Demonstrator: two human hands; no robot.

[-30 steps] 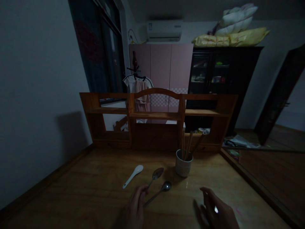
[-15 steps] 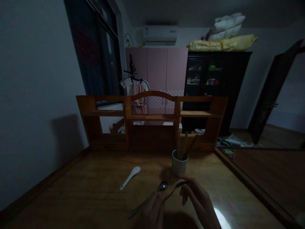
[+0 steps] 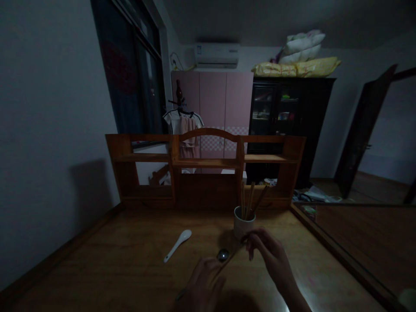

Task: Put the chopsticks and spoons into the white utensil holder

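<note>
My right hand (image 3: 264,247) is closed, pinching the upper end of a slim, dark utensil (image 3: 230,257); its head is hidden by my fingers, so I cannot tell whether it is a spoon or a fork. The utensil slants down towards my left hand (image 3: 203,281), whose thumb and fingers are apart around its lower end. Under my left hand lies a metal spoon, its shiny bowl (image 3: 222,255) showing beyond my fingertips and its handle mostly covered. A white spoon (image 3: 178,245) rests farther left. Just beyond my right hand stands a white cup (image 3: 243,225) holding several chopsticks (image 3: 250,201).
Everything rests on a wooden desk (image 3: 130,255) with a raised edge (image 3: 334,255) on the right. A low wooden shelf unit (image 3: 204,162) runs along the back. A wall (image 3: 48,151) borders the left side. The room is dim.
My right hand has lifted slightly, bringing the utensil's upper end closer to the cup. My left fingers have spread and shifted a little left. The view has tilted slightly up.
</note>
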